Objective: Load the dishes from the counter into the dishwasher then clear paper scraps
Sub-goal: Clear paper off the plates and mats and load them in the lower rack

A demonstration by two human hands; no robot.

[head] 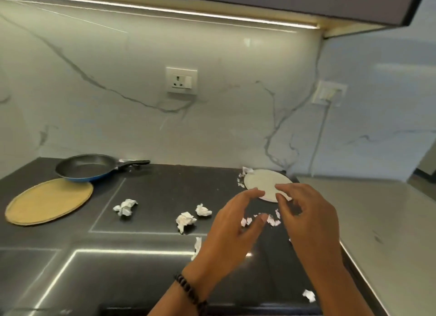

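Observation:
A white plate [264,182] lies on the dark counter [153,197] at the back right. My left hand [232,230] and my right hand [306,219] hover side by side just in front of it, fingers spread and loosely bent, holding nothing. Small torn paper scraps [271,220] lie between and under the fingers. Three crumpled paper balls sit to the left: one [125,207], one [186,220] and one [203,210]. A black frying pan [87,167] with a blue outside stands at the back left.
A round tan mat [47,201] lies at the left, partly under the pan. More scraps lie by the plate's left rim [241,178] and near the front edge [309,295]. A pale counter [382,221] adjoins on the right. Wall sockets [181,79] sit on the marble backsplash.

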